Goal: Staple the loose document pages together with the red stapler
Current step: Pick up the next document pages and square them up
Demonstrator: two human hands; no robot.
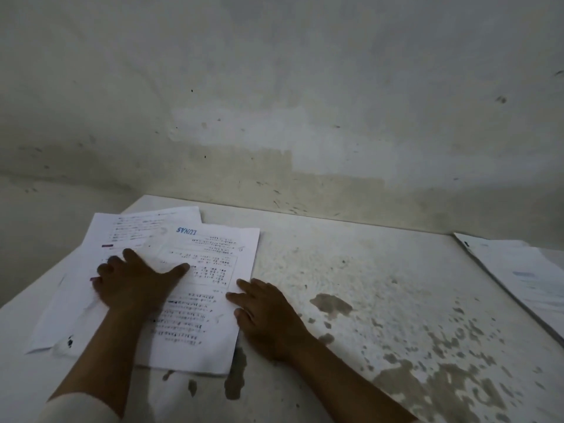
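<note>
Both hands flat, fingers spread: left hand [134,282] on loose pages [195,300] (printed), right hand [268,315] at their edge.

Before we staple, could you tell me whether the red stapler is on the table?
No, only the loose pages under both hands and more papers show.

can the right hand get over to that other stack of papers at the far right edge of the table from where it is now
Probably yes. The right hand lies flat by the printed pages, holding nothing, and the table between it and the paper stack looks bare, though it is a long sideways stretch.
</note>
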